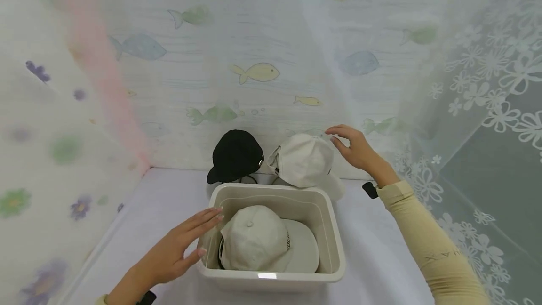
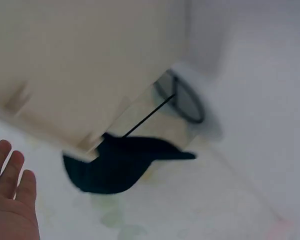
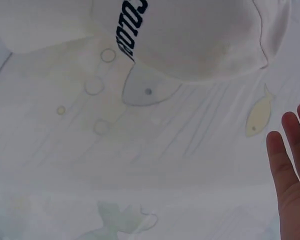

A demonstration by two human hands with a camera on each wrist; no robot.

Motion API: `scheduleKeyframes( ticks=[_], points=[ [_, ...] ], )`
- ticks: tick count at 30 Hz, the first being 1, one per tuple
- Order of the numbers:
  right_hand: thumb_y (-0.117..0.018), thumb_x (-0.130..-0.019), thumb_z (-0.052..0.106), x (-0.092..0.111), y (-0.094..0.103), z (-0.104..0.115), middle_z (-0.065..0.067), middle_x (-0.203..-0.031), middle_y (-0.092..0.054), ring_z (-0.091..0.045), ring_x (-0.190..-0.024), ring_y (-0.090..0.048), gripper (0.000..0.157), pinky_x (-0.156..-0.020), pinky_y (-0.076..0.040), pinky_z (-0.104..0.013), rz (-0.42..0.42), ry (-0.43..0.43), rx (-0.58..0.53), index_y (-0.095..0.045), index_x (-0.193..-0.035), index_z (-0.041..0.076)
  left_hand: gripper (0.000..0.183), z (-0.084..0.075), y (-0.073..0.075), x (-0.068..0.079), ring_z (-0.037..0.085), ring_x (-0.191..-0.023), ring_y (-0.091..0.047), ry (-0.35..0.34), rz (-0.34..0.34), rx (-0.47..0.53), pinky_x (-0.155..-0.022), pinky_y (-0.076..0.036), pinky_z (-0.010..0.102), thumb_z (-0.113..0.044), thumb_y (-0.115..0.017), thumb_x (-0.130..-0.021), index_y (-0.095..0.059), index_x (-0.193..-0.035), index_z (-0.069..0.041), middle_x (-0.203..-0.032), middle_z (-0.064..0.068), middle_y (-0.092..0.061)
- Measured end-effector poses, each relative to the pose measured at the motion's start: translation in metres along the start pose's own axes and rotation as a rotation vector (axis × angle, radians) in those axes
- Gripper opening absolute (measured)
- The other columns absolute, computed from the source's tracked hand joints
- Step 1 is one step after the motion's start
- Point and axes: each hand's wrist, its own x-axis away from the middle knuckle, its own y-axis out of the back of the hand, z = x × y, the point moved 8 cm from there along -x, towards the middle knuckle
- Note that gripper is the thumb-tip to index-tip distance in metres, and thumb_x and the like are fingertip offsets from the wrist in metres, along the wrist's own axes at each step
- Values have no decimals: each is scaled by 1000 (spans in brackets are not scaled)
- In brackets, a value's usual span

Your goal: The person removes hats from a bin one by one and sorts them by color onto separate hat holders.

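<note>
A beige cap with dark lettering lies inside a cream plastic bin, its brim to the right. My left hand is at the bin's left rim, fingers extended; whether it touches the rim I cannot tell. Behind the bin, a white cap sits on a stand, and my right hand is raised beside its upper right side, fingers loosely bent and holding nothing. That cap's lettering shows in the right wrist view. To its left a black cap rests on a thin black wire stand.
A white cloth covers the table. Behind the caps hangs a pale curtain printed with fish. Sheer fabric with white flowers hangs on the right, and flowered fabric on the left.
</note>
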Motion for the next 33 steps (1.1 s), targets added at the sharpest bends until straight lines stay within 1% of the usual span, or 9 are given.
scheduleKeyframes(
  ticks=[4, 6, 8, 13, 18, 21, 24, 29, 33],
  points=[
    [-57, -102, -1, 27, 12, -11, -19, -122, -68, -24, -118, -63, 24, -103, -52, -29, -144, -98, -144, -68, -122, -4, 50, 8, 24, -33, 15, -138, -51, 65, -62, 185, -116, -34, 17, 4, -58, -96, -55, -145, -4, -144, 9, -60],
    [-56, -103, 1, 43, 13, -19, -14, -119, -70, -13, -114, -64, 24, -99, -51, -17, -205, -146, -240, -68, -122, -6, 42, 14, 30, -53, 14, -130, -58, 93, -87, 305, -110, -42, 19, 9, -53, -97, -60, -138, -3, -135, 10, -66],
    [-55, -103, 1, 59, 11, -29, -4, -117, -71, -5, -109, -64, 25, -96, -50, -12, -262, -193, -335, -66, -122, -10, 35, 18, 32, -75, 15, -122, -63, 119, -94, 403, -105, -48, 22, 6, -50, -101, -65, -132, -2, -128, 13, -69],
    [-54, -105, 7, 102, -7, -66, 11, -110, -70, -2, -104, -67, 34, -92, -54, -15, -361, -364, -498, -58, -126, -19, 30, 42, 22, -138, 19, -115, -68, 250, -27, 603, -99, -55, 29, -9, -49, -107, -65, -129, 4, -125, 20, -69],
    [-52, -106, 12, 140, -42, -110, 3, -119, -62, 3, -104, -62, 41, -93, -53, -13, -397, -682, -561, -50, -137, -16, 43, 81, -3, -188, 36, -122, -63, 493, 21, 930, -103, -54, 39, -17, -42, -110, -51, -138, 14, -131, 29, -62],
    [-50, -107, 12, 158, -60, -126, -10, -128, -58, 2, -103, -58, 40, -93, -51, -12, -431, -854, -547, -51, -139, -12, 47, 99, -21, -205, 43, -132, -54, 659, 14, 1053, -108, -50, 43, -20, -37, -111, -46, -143, 13, -138, 30, -56],
    [-47, -107, 13, 170, -77, -134, -22, -137, -53, -5, -104, -58, 42, -97, -51, -17, -438, -967, -592, -49, -140, -12, 47, 113, -40, -215, 44, -138, -47, 792, -35, 1132, -113, -46, 44, -19, -32, -111, -45, -145, 11, -144, 31, -51],
    [-42, -109, 15, 177, -102, -139, -32, -147, -43, -16, -112, -60, 49, -100, -54, -25, -360, -1034, -751, -36, -148, -16, 48, 127, -65, -220, 43, -140, -46, 957, -216, 1220, -116, -42, 44, -17, -29, -110, -41, -147, 12, -147, 32, -47],
    [-43, -109, 17, 180, -110, -139, -25, -135, -53, -12, -105, -65, 52, -92, -57, -23, -302, -1055, -856, -32, -148, -16, 50, 130, -80, -223, 42, -138, -47, 1018, -274, 1193, -115, -43, 43, -15, -32, -108, -37, -149, 13, -147, 32, -46]
  ],
)
